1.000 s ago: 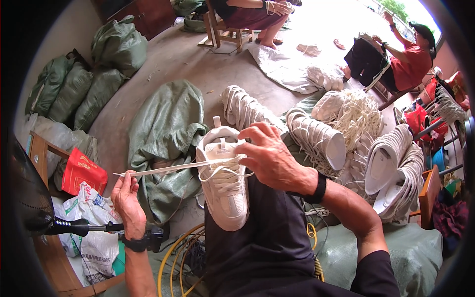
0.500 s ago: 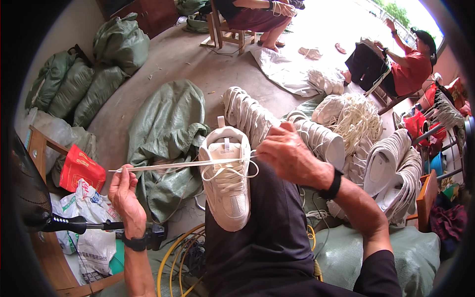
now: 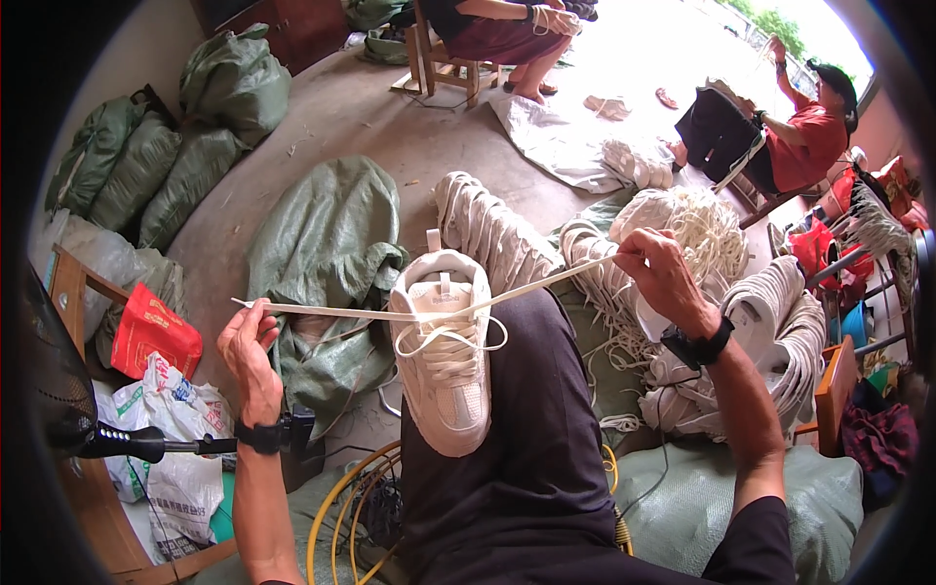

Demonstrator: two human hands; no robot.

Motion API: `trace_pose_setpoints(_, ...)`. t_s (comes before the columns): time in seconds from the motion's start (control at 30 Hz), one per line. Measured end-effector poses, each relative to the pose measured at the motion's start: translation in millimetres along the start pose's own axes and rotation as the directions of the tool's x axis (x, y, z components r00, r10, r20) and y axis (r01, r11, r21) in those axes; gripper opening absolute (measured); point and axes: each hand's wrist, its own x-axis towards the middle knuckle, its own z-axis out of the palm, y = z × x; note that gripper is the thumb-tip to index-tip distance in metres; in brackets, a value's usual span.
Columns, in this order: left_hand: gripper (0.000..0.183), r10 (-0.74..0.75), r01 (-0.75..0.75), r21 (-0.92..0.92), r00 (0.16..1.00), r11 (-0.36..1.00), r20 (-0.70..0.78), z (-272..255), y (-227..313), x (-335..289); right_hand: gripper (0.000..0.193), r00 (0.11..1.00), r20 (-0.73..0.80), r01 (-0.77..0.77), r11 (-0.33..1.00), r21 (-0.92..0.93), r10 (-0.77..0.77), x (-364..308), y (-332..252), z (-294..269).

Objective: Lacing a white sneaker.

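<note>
A cream sneaker [image 3: 444,390] rests on my dark-trousered thigh, its toe toward me. Cream lacing zigzags down its front, and a loop of lace sticks out at the right side. My left hand [image 3: 251,349] pinches one end of the shoelace [image 3: 336,311], out to the left of the shoe. Off to the right, my right hand [image 3: 668,275] grips the other end between closed fingers. Both lace halves are stretched from the shoe's tongue, the right one slanting upward. Each wrist wears a black band.
Rows of cream shoes [image 3: 492,234] and a heap of laces [image 3: 697,229] lie ahead and right. Green sacks [image 3: 327,224] stand left and ahead. A red bag [image 3: 156,333] sits at left, above a yellow hose [image 3: 327,507]. Two other people sit farther off, one in red [image 3: 814,146].
My right hand has moved right and slightly up, away from the shoe, drawing its lace end out straight. My left hand has shifted slightly, still pinching its end.
</note>
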Motion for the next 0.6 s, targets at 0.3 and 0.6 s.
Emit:
trace_pose_setpoints(0.3,0.022,0.087,-0.102,-0.189,0.993,0.977,-0.085,19.9,19.8,-13.5,0.018,0.82,0.112,-0.19,0.083,0.978,0.561,-1.9,3.3,30.8)
trace_pose_setpoints(0.6,0.019,-0.283,0.255,-0.575,0.958,0.777,0.043,-0.5,-4.0,-7.4,0.018,0.89,0.15,0.016,-0.358,0.934,0.431,21.3,-17.7,44.7)
